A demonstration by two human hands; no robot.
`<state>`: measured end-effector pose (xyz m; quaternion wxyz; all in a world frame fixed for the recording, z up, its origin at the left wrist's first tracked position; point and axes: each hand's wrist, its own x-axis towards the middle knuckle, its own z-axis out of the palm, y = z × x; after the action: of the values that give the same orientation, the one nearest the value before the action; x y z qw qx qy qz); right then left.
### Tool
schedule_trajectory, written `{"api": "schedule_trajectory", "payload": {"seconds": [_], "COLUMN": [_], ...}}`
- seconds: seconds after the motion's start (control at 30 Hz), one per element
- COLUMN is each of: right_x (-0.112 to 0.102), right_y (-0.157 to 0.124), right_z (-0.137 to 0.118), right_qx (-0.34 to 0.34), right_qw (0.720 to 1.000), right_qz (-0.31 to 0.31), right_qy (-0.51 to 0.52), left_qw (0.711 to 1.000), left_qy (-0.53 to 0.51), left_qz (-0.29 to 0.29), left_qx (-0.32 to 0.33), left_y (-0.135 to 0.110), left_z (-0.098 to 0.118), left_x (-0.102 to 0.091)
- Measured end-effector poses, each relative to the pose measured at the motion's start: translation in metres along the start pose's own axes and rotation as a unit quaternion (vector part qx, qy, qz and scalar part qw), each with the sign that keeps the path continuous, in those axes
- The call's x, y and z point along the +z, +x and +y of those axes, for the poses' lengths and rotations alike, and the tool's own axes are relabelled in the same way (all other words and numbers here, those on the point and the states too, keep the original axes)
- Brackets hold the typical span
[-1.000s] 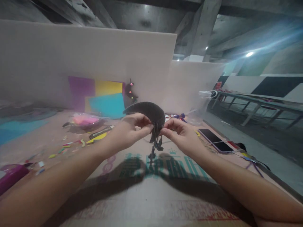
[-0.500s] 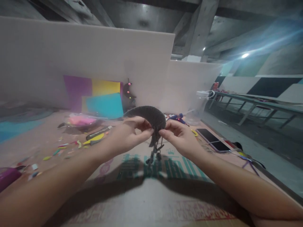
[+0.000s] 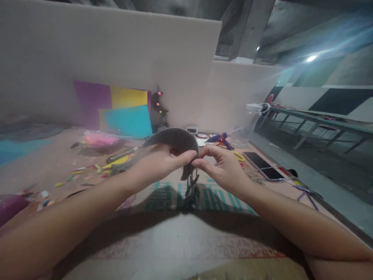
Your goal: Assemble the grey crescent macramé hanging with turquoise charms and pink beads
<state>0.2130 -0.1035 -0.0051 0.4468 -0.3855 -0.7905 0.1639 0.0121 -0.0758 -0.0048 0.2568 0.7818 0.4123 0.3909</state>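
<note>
A dark, fuzzy crescent moon ornament (image 3: 177, 136) is held up over the printed cardboard. My left hand (image 3: 161, 161) is closed on its curved body, with the thumb lying toward the lower tip. At that lower edge my right hand (image 3: 218, 165) pinches, thumb and index finger together, right beside the left thumb; what exactly lies between these fingertips is too small to make out. Dark strands with small lumps (image 3: 192, 190) dangle below the crescent. A similar dark crescent with pink beads (image 3: 157, 103) leans against the pale board behind.
Purple, yellow and blue sheets (image 3: 128, 120) stand against the board. A blue glue gun (image 3: 218, 138) rests at the back, near yellow-handled scissors (image 3: 239, 156). A phone (image 3: 262, 165) lies on the right. Small colourful scraps (image 3: 70, 177) and a plastic bag with pink stuff (image 3: 100, 140) are on the left.
The crescent has shifted slightly left and tilted in my left hand. My left thumb has moved right toward my right fingertips. The whole view has tipped downward a little.
</note>
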Motion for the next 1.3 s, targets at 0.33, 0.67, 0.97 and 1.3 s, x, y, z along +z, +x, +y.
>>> {"api": "schedule_trajectory", "payload": {"seconds": [0.33,0.67,0.97,1.3], "right_x": [0.000,-0.007,-0.006,-0.010], "right_y": [0.002,0.001,0.001,0.001], "right_z": [-0.003,-0.004,-0.005,-0.006], "right_qx": [0.036,-0.013,-0.147,-0.194], "right_qw": [0.998,0.999,0.977,0.966], "right_qz": [-0.035,0.002,0.038,0.055], "right_qy": [-0.023,-0.035,-0.147,-0.162], "left_qw": [0.997,0.999,1.000,0.999], "left_qy": [0.061,0.000,-0.012,-0.019], "left_qz": [0.027,-0.015,-0.014,-0.026], "left_qx": [0.026,0.031,0.018,0.032], "left_y": [-0.001,0.010,0.004,0.005], "left_z": [0.003,-0.005,0.003,0.003], "left_x": [-0.010,-0.015,-0.008,-0.011]}}
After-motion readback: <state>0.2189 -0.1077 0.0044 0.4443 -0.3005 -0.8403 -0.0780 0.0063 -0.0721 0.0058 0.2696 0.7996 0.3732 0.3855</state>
